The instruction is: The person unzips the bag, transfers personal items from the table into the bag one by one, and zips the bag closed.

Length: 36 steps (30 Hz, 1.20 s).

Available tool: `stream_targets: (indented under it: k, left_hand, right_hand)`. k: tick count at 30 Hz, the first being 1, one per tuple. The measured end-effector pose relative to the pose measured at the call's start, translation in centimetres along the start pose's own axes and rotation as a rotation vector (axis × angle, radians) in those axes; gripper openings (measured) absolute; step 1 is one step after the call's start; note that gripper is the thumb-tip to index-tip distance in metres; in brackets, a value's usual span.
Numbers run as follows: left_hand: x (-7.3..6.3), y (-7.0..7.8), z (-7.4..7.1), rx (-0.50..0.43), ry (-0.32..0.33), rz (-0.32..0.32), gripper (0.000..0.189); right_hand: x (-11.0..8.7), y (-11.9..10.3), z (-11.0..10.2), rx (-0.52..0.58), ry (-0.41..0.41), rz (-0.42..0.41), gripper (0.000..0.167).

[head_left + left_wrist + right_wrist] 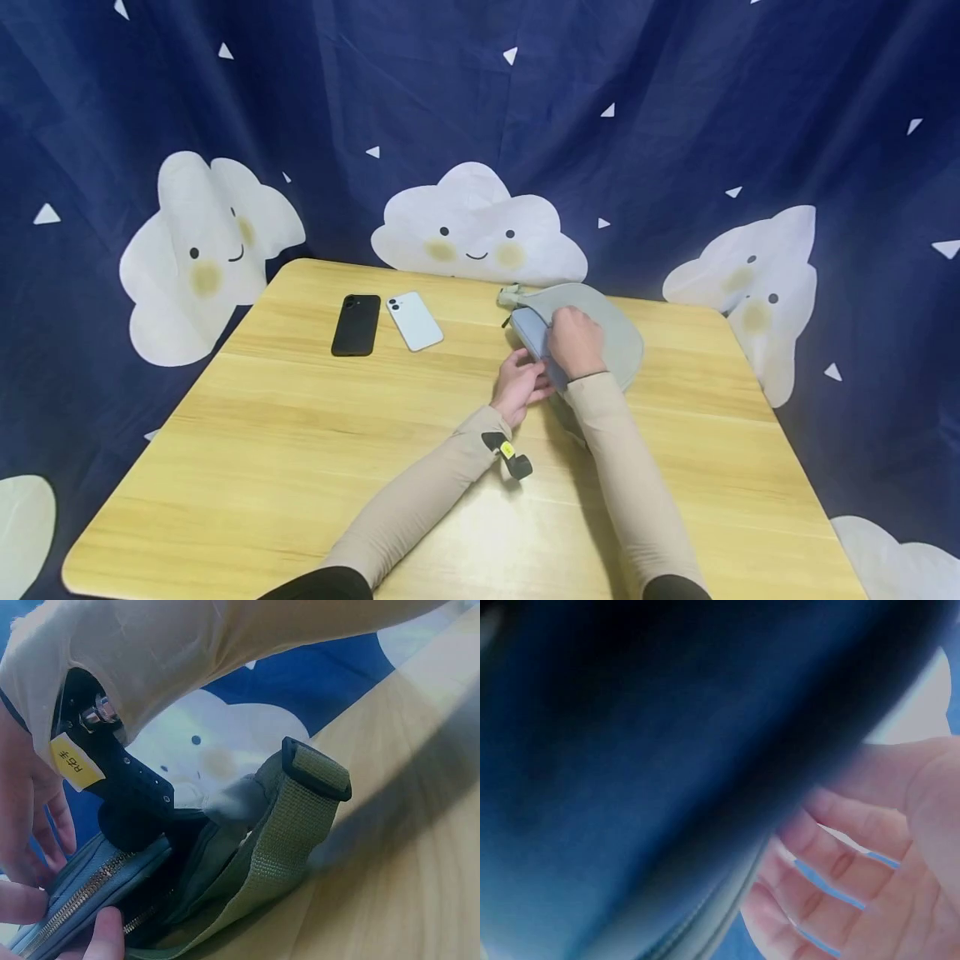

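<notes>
On the table (300, 450), right grip (576, 342) pinches the bag (618, 333) from above, left grip (519, 387) from beside.

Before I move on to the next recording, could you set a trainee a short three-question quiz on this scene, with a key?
1. Multiple choice: what lies beside the black phone on the table?
A) a mug
B) a white phone
C) a set of keys

2. True or false: the left hand and the right hand are both at the gray bag.

3. Fill the gap: the left wrist view shows a metal ____ on the gray bag.

Key: 1. B; 2. true; 3. zipper
</notes>
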<state>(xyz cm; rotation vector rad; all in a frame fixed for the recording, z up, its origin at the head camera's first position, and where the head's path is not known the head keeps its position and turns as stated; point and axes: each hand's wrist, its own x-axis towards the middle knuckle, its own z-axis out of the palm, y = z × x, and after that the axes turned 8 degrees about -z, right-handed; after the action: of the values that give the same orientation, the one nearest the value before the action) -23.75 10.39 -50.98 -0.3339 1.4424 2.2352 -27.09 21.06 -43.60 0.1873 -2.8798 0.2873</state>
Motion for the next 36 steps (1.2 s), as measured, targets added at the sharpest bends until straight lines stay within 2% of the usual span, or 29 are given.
stream_targets:
  k: [4, 15, 20, 23, 30, 36]
  left_hand:
    - [-0.1, 0.1, -0.2, 0.004, 0.001, 0.002, 0.055]
    - [0.1, 0.2, -0.1, -0.015, -0.011, -0.016, 0.062]
    - [0.3, 0.2, 0.0, -0.027, -0.015, 0.0, 0.06]
    - [0.4, 0.2, 0.1, -0.036, -0.014, 0.002, 0.061]
    - [0.6, -0.1, 0.2, -0.036, -0.005, -0.01, 0.065]
    - [0.7, -0.1, 0.3, -0.042, -0.004, 0.001, 0.065]
  right_hand:
    - [0.4, -0.2, 0.4, -0.037, -0.033, 0.003, 0.011]
    - [-0.1, -0.2, 0.9, -0.063, -0.032, -0.033, 0.013]
    - [-0.5, -0.1, 0.6, -0.027, 0.018, -0.058, 0.009]
    - [-1.0, 0.5, 0.4, 0.008, 0.049, -0.049, 0.002]
    - [-3.8, 2.1, -0.7, 0.056, 0.043, 0.038, 0.02]
    - [-4.9, 1.9, -0.6, 0.033, 0.07, 0.032, 0.018]
